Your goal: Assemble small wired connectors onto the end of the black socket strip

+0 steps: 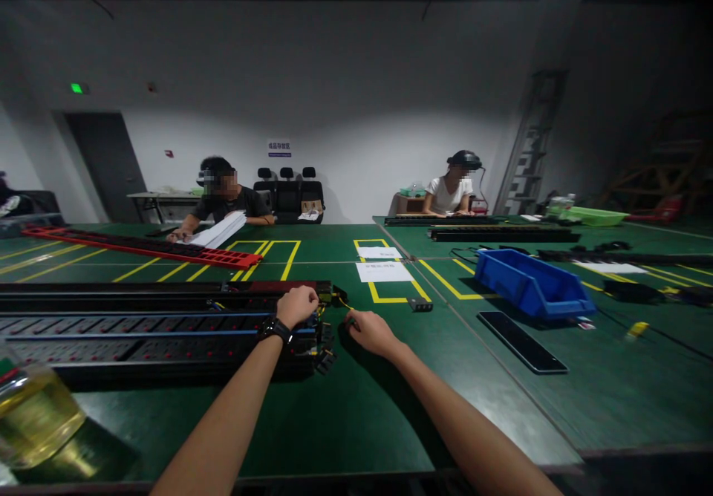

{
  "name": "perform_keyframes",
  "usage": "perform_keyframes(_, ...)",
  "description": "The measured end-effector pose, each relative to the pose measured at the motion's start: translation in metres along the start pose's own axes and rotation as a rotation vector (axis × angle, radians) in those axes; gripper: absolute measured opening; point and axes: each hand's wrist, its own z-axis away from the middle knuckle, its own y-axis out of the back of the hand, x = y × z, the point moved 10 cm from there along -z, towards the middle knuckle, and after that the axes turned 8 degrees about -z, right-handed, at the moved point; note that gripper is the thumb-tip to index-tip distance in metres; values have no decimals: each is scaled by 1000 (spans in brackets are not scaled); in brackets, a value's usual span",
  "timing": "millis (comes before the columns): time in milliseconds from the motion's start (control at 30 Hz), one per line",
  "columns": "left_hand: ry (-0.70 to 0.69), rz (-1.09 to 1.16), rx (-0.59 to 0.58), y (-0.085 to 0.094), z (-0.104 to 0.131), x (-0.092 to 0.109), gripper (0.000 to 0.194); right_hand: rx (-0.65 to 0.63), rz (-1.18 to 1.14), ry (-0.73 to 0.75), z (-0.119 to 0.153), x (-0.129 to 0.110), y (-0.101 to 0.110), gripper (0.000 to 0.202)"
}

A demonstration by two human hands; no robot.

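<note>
Several long black power strips (139, 349), with rows of socket-like openings and red dots, lie side by side on the green table. My left hand (298, 305) rests at their right end, its fingers curled together over the end of a strip. What those fingers hold there is hidden. Just to the right, my right hand (372, 333) is closed in a pinch on a thin yellow wire (344, 302), which runs from the strip's end. Small black connectors (325, 361) on short wires hang out of the strip ends below my left hand.
A small black block (420, 304) lies beyond my right hand, near white paper sheets (383, 271). Rightward are a blue bin (532, 284) and a dark tablet (522, 341). A container of yellow liquid (36, 414) stands front left. Two people sit across the table.
</note>
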Motion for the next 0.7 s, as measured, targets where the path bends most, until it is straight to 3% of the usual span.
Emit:
perform_keyframes(300,-55,61,25,0,2,1,25,1,-5,7,-1,1,-2,27)
perform_keyframes(700,-147,105,68,-6,12,17,24,-19,12,-17,1,0,-1,28)
